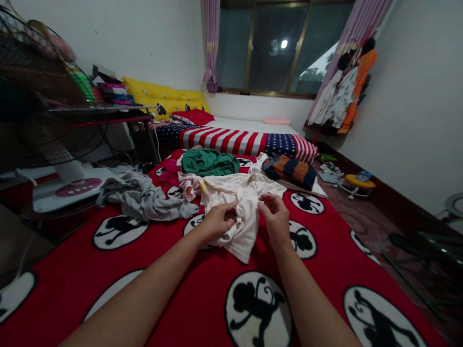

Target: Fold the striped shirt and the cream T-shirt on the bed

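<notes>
A crumpled cream-white shirt (243, 238) lies on the red blanket (195, 294) with black monkey figures in pale ovals. My left hand (218, 222) grips a bunched fold near the shirt's middle, thumb and fingers closing on the cloth. At the shirt's right side, my right hand (276, 215) has its thumb and fingertips pinched together on the fabric edge. Behind the shirt are a green garment (210, 162) and a folded orange-and-navy striped garment (291, 169). Grey clothing (144, 197) is heaped to the left, with pink cloth (190, 186) between.
A fan (68, 185) on a white base stands at the left, beside a desk (108, 110) with boxes. Another bed (235, 140) with a stars-and-stripes cover is beneath the window. Clothes (342, 99) hang at the right; a yellow stool (359, 182) stands on the floor.
</notes>
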Tool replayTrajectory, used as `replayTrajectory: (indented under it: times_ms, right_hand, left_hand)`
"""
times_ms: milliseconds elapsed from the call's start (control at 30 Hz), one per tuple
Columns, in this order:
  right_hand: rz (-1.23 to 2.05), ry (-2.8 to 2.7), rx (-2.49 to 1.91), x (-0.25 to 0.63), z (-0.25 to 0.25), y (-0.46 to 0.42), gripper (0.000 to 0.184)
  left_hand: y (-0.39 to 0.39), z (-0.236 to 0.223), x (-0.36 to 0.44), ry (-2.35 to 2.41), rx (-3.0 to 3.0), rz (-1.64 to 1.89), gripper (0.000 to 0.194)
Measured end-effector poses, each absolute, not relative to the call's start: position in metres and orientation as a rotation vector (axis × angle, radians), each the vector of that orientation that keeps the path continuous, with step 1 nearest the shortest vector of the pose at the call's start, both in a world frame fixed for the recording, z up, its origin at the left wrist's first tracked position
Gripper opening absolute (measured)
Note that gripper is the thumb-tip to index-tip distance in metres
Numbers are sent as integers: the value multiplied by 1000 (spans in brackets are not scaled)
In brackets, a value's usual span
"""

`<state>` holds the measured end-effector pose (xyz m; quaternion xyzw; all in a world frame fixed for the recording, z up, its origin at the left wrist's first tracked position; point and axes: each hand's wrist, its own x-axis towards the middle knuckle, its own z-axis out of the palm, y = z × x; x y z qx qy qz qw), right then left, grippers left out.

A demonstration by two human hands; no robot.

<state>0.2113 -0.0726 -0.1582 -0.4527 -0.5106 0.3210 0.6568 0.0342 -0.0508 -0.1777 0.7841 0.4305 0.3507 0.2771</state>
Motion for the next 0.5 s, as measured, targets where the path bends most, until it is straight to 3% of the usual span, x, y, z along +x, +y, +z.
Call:
replayTrajectory:
  times_ms: [267, 500]
  right_hand:
    - [533, -1616, -1538, 203, -176, -71, 19]
    - [1183, -1053, -927, 203, -167, -71, 25]
  left_hand:
    - [-51, -185, 34, 1158, 2286, 886, 42]
    - [-53, -180, 36, 1229, 2374, 770, 50]
